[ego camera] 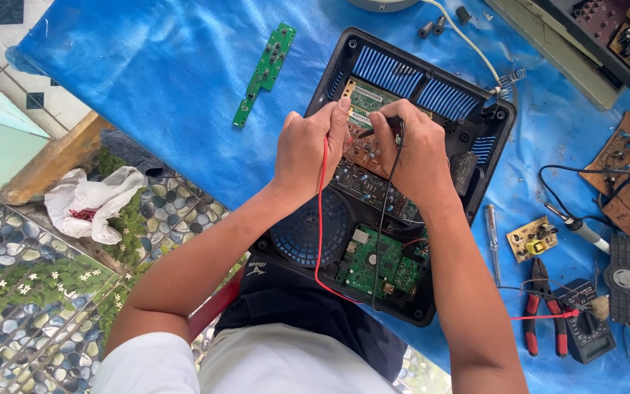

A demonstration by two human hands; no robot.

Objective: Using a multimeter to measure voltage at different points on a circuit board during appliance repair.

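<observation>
Blue tarp: spread over the work surface, everything else laid upon it.

Black open appliance case: set at a slant mid-tarp, with blue vent grilles at its far end, a round fan at its near left, and brown and green circuit boards along its length.

Left hand: held palm-down over the upper boards, fingers curled shut around a probe on a red lead.

Right hand: held beside the left, nearly touching, fingers pinched on a black probe with a black lead trailing toward the body.

Multimeter: laid at the right, beside red-handled pliers.

Long green board: laid apart, upper left.

Screwdriver: laid just right of the case.
</observation>
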